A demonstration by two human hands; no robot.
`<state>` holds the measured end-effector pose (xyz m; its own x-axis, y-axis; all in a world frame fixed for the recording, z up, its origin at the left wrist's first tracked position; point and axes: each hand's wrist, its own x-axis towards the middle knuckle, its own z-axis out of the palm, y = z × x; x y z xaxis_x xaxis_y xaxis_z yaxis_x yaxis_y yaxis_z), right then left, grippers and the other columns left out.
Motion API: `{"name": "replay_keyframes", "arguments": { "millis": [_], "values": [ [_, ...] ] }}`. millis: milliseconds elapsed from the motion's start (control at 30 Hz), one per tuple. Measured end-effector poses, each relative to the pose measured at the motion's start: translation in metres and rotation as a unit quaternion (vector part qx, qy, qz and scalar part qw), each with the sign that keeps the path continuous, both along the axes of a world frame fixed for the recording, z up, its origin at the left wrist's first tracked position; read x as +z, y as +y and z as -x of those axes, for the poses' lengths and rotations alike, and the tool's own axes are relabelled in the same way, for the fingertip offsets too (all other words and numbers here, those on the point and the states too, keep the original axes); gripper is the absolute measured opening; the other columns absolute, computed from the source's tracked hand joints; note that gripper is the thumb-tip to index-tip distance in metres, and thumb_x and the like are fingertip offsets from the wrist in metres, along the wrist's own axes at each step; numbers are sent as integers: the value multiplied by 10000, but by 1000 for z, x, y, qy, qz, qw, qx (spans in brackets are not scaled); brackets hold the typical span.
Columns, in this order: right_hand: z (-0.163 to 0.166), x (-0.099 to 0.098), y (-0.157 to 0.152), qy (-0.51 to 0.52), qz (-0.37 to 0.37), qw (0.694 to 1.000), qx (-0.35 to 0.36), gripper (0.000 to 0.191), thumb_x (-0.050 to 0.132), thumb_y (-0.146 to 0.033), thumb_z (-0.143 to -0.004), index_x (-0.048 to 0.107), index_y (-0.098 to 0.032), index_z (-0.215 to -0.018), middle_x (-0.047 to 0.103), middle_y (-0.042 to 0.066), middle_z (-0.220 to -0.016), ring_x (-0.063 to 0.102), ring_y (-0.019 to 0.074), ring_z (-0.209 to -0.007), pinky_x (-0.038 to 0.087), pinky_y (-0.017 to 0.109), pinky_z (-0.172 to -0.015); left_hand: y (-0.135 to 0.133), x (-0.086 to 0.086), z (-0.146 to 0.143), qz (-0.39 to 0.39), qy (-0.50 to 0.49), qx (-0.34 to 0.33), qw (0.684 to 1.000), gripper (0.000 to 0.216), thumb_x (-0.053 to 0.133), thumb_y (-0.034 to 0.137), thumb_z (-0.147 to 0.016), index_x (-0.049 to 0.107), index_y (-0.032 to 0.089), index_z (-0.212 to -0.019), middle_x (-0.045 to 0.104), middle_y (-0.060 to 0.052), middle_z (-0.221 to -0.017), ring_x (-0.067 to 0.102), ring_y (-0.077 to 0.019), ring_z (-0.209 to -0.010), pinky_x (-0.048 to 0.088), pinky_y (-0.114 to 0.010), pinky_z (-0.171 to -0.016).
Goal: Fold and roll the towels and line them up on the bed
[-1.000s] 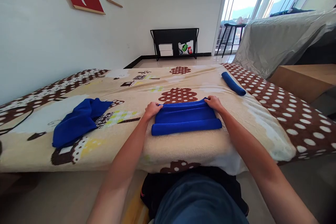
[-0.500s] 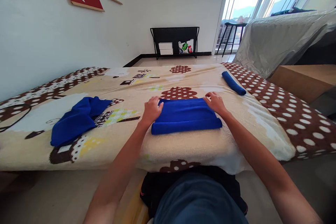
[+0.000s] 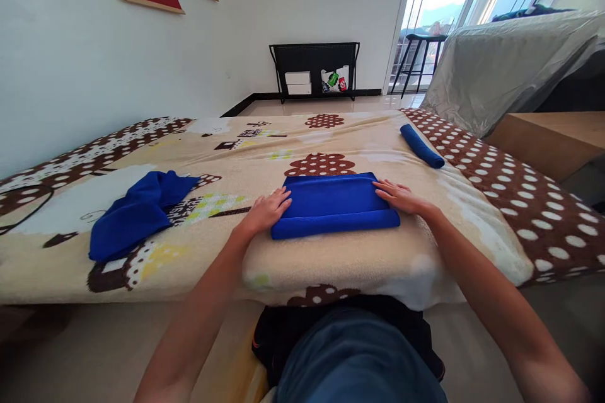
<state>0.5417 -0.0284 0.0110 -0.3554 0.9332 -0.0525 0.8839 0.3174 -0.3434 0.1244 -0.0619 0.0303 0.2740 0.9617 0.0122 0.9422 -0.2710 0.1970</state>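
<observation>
A blue cloth [image 3: 333, 195] lies in front of me on the patterned blanket [image 3: 321, 264], its near edge folded or rolled into a thick band. My left hand [image 3: 269, 209] rests flat against the cloth's left edge, fingers stretched out. At the opposite edge, my right hand [image 3: 397, 195] lies with its fingers extended over the border. Neither hand grips the fabric. Farther to the left, a second blue cloth [image 3: 142, 214] sits crumpled. A rolled blue cloth [image 3: 422, 146] lies at the far right, beside the brown dotted border.
Past the bed's far edge, a black rack [image 3: 314, 69] holds white boxes and a printed bag. A plastic-covered piece of furniture [image 3: 501, 63] and a cardboard box [image 3: 553, 145] stand at right. A dark stool [image 3: 420, 63] is by the window. A thin black loop [image 3: 28, 208] lies at far left.
Both hands have left the far corners of the cloth and come down onto its sides, fingers now stretched out. The cloth's far edge lies flatter.
</observation>
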Motion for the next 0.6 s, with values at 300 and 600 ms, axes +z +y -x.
{"name": "replay_keyframes", "arguments": {
  "millis": [300,600],
  "values": [
    [7,-9,-114,26,-283,951,123,384,492,-257,-978,594,-237,-1347,630,92,-1331,591,233,-1204,402,437,-1040,-117,-4,-17,-229,27,-113,967,443,522,190,-886,596,180,-1322,641,-125,-1316,589,-288,-1196,420,-451,-1031],
    [30,-14,-77,-23,-316,946,67,222,531,-129,-878,690,-172,-1028,722,76,-1036,637,222,-966,372,372,-933,-73,-14,-34,-224,63,-37,972,325,490,94,-840,636,165,-1122,699,-131,-1127,613,-298,-1063,417,-458,-906]
  ]
}}
